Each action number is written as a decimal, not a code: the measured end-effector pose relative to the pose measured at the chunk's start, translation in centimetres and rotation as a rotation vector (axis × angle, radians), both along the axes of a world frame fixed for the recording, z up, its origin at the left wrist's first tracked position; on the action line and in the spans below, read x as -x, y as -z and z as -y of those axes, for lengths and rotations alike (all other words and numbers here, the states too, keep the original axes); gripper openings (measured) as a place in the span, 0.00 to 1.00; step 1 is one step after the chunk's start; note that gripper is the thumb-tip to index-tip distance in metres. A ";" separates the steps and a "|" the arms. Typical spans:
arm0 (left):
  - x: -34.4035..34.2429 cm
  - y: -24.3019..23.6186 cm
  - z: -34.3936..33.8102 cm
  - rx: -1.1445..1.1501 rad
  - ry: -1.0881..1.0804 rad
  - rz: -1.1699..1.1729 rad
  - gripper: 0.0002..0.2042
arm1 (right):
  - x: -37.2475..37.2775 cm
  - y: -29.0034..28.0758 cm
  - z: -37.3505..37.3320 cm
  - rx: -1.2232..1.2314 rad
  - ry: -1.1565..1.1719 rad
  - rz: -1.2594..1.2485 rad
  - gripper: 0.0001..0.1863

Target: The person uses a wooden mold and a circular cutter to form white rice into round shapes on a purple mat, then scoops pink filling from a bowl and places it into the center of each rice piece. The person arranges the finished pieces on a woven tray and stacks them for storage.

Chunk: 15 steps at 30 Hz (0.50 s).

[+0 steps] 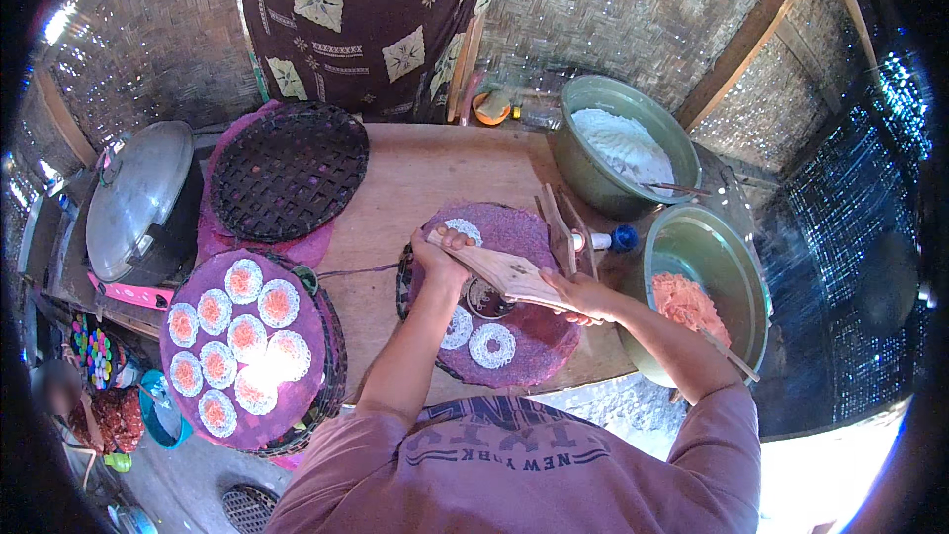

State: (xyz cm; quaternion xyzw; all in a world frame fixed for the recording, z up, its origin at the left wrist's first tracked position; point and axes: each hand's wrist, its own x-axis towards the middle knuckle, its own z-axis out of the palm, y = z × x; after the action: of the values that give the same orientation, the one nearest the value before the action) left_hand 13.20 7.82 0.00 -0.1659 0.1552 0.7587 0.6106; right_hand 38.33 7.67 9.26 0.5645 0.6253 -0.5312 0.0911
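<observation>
Now, going from the left, a covered metal pot is seen at the edge of the wooden desk, and beside it a dark woven tray lies on a purple cloth. Below it, a second round tray with purple cloth carries many white rings filled with orange.

In the middle, a wooden press is held over a third purple-covered tray. Its long axis runs from upper left to lower right, across the body. The left hand is closed around the upper left end, and the right hand is clamped on the lower right end, so both hands are equally on it. A small round mould is partly seen under the press, just above one finished white ring; another ring lies beyond the left hand.

To the right, a green bowl with white flour and a second green bowl with orange shreds are placed near the right arm. The room is walled with woven bambonmats, and a patterned dark cloth hangs at the back.
</observation>
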 end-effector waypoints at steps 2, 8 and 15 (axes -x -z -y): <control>0.5 -0.8 0.6 0.063 -0.034 -0.042 0.23 | 0.4 0.9 0.6 0.024 0.025 -0.019 0.45; 3.2 -1.9 -0.4 -0.009 -0.050 -0.186 0.26 | 3.2 2.7 0.8 -0.143 0.038 -0.077 0.45; 5.6 -0.2 -1.6 -0.352 0.025 -0.067 0.25 | 2.7 1.7 -1.5 0.197 0.011 -0.483 0.48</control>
State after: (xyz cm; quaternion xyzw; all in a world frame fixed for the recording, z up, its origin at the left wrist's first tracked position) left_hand 7.64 9.37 0.24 -0.0290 0.0424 0.7716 0.6341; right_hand 35.65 9.17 7.57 0.4130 0.5711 -0.7093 -0.0091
